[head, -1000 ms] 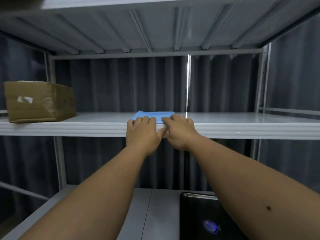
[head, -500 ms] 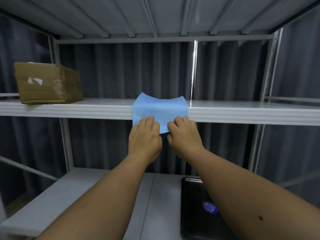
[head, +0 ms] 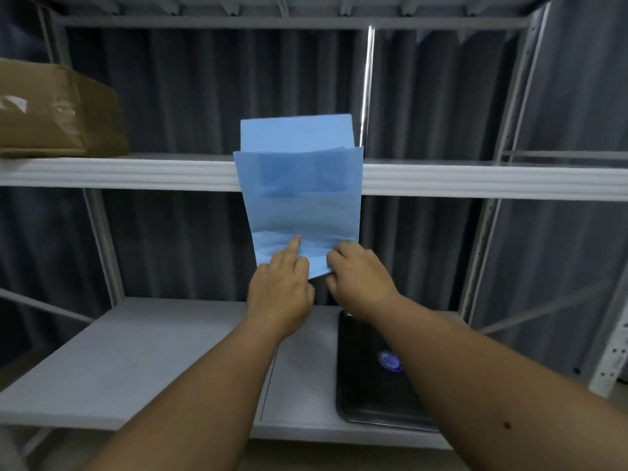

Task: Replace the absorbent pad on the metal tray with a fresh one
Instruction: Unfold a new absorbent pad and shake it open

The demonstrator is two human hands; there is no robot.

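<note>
A thin blue absorbent pad [head: 302, 198] hangs in front of the upper shelf [head: 136, 173], partly unfolded, its top flap standing above the shelf edge. My left hand [head: 280, 287] pinches its lower left edge, index finger stretched up across the sheet. My right hand [head: 356, 277] grips the lower right corner. A dark metal tray [head: 370, 382] with a round blue sticker lies on the lower shelf under my right forearm, which hides part of it.
A taped cardboard box [head: 57, 113] sits at the left end of the upper shelf. The lower shelf [head: 142, 362] is a grey board left of the tray. Grey uprights and braces frame both sides, with dark curtains behind.
Both hands pulled the blue pad off the upper shelf and down toward me. It has opened out longer and now hangs in front of the shelf edge.
</note>
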